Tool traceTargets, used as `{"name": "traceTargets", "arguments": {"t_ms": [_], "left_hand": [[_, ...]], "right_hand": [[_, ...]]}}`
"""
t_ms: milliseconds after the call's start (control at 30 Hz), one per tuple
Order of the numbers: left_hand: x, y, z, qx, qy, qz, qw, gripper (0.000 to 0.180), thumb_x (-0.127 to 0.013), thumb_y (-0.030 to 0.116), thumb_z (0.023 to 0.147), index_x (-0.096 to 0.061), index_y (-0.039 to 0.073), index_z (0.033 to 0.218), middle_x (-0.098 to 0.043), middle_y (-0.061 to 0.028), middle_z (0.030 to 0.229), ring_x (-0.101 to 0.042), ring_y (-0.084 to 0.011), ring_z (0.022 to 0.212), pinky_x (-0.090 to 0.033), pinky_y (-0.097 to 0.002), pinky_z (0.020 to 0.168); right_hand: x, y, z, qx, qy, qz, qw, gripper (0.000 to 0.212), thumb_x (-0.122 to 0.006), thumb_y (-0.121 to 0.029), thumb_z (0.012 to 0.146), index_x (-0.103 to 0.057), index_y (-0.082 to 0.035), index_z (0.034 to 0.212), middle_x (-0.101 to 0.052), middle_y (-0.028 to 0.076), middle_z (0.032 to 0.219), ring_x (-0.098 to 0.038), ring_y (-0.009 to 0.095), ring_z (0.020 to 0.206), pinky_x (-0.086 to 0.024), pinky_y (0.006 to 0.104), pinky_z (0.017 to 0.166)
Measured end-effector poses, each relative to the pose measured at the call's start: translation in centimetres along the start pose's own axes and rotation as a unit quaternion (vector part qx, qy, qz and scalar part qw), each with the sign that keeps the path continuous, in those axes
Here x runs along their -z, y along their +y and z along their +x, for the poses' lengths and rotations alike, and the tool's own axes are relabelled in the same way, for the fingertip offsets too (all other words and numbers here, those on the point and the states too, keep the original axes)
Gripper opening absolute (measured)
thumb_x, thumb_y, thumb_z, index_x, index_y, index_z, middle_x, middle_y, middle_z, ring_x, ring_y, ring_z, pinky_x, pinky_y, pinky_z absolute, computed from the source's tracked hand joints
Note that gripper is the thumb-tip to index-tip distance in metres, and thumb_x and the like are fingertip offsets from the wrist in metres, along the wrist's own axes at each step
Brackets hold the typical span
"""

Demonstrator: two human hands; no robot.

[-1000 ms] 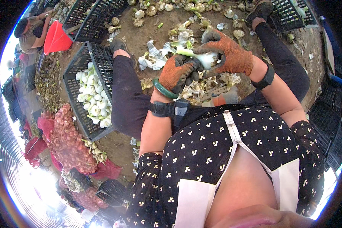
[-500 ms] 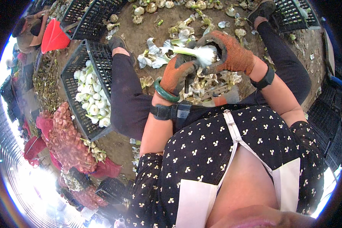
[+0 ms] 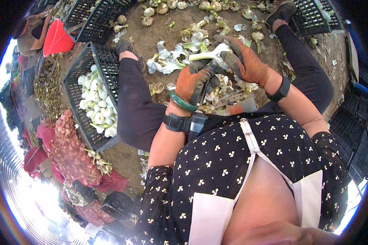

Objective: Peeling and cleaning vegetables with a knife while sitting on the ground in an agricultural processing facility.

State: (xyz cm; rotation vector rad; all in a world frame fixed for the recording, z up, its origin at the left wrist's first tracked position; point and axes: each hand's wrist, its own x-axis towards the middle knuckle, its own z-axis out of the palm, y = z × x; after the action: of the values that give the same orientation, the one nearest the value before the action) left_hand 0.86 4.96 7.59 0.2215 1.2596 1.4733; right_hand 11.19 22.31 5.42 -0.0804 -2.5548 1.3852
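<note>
A garlic bulb with a thick pale stem [image 3: 214, 54] is held between my hands above the dirt floor. My left hand [image 3: 192, 81], in an orange and dark work glove, is closed round the stem from below. My right hand [image 3: 248, 61], gloved alike, has its fingers bent round the bulb end, partly hiding it. A dark narrow shape [image 3: 204, 90] shows by my left fingers; its kind cannot be made out. Loose peeled garlic leaves and skins [image 3: 167, 59] lie just beyond my left hand, and more husks [image 3: 216, 96] lie beneath both hands.
At my left stands a black plastic crate [image 3: 75, 81] of cleaned white garlic bulbs [image 3: 98, 102]. Untrimmed bulbs [image 3: 184, 5] lie along the far ground. Further left are a filled mesh sack [image 3: 73, 151], a red bucket [image 3: 58, 40] and another person [image 3: 30, 34]. Another crate [image 3: 310, 18] stands far right.
My right hand has moved slightly right and down along the bulb end, its fingers opening a little. The bulb looks slimmer and its outer leaves are less spread. My left hand has shifted slightly down.
</note>
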Motion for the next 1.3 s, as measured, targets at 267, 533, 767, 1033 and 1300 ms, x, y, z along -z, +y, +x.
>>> {"name": "traceTargets", "arguments": {"t_ms": [267,533,767,1033,1300], "left_hand": [[0.6,-0.9,0.6,-0.014,0.084,0.043,0.995,0.017,-0.054,0.018,0.079,-0.059,0.003,0.086,-0.059,-0.0014,0.072,-0.050,-0.0071,0.056,-0.038,-0.0187,0.046],[0.4,-2.4,1.6,-0.155,0.117,0.072,0.978,0.024,-0.056,0.018,0.078,-0.056,0.001,0.094,-0.058,-0.0035,0.071,-0.051,-0.0085,0.054,-0.040,-0.0221,0.046],[1.2,-2.5,2.0,-0.249,0.217,0.255,0.909,0.018,-0.055,0.010,0.074,-0.058,-0.002,0.087,-0.060,-0.0106,0.072,-0.057,-0.0212,0.064,-0.044,-0.0317,0.058],[-0.6,-1.6,1.0,-0.383,0.223,0.530,0.723,0.031,-0.056,0.009,0.060,-0.056,0.008,0.091,-0.057,-0.0153,0.081,-0.056,-0.0325,0.069,-0.046,-0.0393,0.059],[2.6,-0.9,2.6,-0.011,0.294,0.681,0.671,0.037,-0.054,0.020,0.071,-0.051,0.006,0.106,-0.057,-0.0168,0.090,-0.057,-0.0325,0.075,-0.047,-0.0406,0.064]], "right_hand": [[0.0,-2.4,1.4,0.035,-0.024,-0.149,0.988,0.047,-0.047,-0.013,0.078,-0.033,0.002,0.120,-0.044,0.021,0.112,-0.043,0.034,0.103,-0.034,0.0365,0.090],[-0.6,0.2,0.7,-0.113,-0.062,0.252,0.959,0.032,-0.033,-0.020,0.089,-0.043,-0.002,0.114,-0.050,0.010,0.112,-0.047,0.016,0.102,-0.037,0.0287,0.088],[-2.1,-2.9,1.2,-0.153,0.015,0.248,0.956,0.044,-0.049,-0.016,0.084,-0.032,-0.001,0.122,-0.050,0.007,0.108,-0.049,0.014,0.096,-0.041,0.0256,0.082],[-2.6,2.9,1.4,-0.004,0.022,-0.022,1.000,0.038,-0.056,-0.018,0.077,-0.044,-0.003,0.111,-0.055,0.010,0.100,-0.057,0.022,0.084,-0.047,0.0305,0.072],[-2.7,-0.1,2.0,-0.269,-0.072,0.658,0.700,0.040,-0.044,-0.040,0.084,-0.048,-0.007,0.106,-0.054,0.008,0.100,-0.054,0.022,0.087,-0.049,0.0378,0.076]]}}
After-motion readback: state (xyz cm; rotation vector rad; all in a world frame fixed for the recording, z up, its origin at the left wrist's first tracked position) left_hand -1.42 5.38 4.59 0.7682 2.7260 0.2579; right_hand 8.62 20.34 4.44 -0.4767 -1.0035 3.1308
